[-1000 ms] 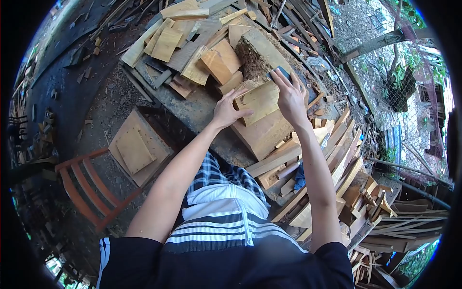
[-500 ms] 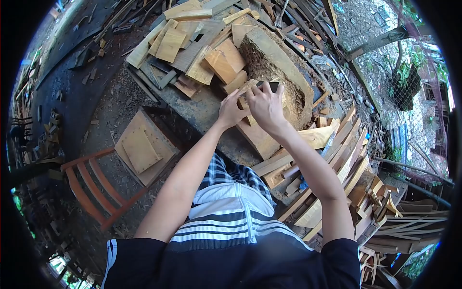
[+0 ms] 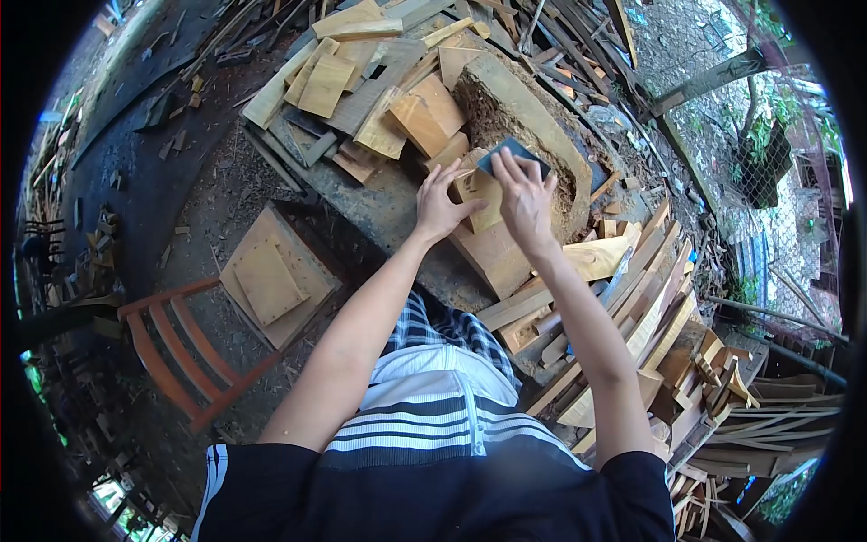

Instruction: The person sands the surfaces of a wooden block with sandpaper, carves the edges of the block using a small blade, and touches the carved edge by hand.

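Cluttered woodyard, a slatted wooden chair [image 3: 200, 348] left of a scrap-laden workbench [image 3: 357, 206].
Left hand [image 3: 440, 210] clasps the left end of a wooden block [image 3: 481, 191], resting atop a larger block [image 3: 495, 251] by the bench's near edge; right hand [image 3: 527, 206] grips a dark rectangular pad [image 3: 535, 163] at its far side.

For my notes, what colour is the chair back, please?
Chair back: reddish brown, best in head view.
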`<state>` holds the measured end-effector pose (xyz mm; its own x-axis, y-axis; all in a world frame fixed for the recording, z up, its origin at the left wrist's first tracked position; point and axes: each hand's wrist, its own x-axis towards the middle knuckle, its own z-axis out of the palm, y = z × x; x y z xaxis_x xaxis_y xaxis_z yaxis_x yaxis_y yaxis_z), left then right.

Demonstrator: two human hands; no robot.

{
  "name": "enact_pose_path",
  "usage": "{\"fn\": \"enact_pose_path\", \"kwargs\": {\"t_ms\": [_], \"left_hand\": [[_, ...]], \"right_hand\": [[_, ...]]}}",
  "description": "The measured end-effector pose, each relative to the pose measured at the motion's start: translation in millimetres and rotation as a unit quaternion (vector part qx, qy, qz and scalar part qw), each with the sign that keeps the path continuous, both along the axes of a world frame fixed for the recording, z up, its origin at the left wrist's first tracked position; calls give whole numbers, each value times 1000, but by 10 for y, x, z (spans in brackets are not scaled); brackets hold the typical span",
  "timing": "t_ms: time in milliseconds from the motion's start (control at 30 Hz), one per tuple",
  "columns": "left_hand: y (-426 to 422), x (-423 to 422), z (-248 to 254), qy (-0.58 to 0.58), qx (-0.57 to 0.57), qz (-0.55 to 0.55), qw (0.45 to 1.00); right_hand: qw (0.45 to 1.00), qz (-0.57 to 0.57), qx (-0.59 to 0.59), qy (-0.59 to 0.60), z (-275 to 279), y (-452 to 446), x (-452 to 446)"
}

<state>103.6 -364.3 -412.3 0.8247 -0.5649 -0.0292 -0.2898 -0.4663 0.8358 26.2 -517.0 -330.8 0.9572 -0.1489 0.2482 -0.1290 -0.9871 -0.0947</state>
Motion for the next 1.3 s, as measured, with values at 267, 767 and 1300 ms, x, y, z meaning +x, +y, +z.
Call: {"fn": "enact_pose_path", "kwargs": {"t_ms": [267,767,1300], "left_hand": [[-11,5,-59,-6,-7,-10,1000],[-30,-1,-42,4,-60,6,998],[21,51,-354,-18,-65,-31,997]], "right_hand": [[997,24,-74,7,-151,-230,-127],[997,-71,-36,3,-195,303,-119],[990,1,-132,50,-52,185,152]]}}
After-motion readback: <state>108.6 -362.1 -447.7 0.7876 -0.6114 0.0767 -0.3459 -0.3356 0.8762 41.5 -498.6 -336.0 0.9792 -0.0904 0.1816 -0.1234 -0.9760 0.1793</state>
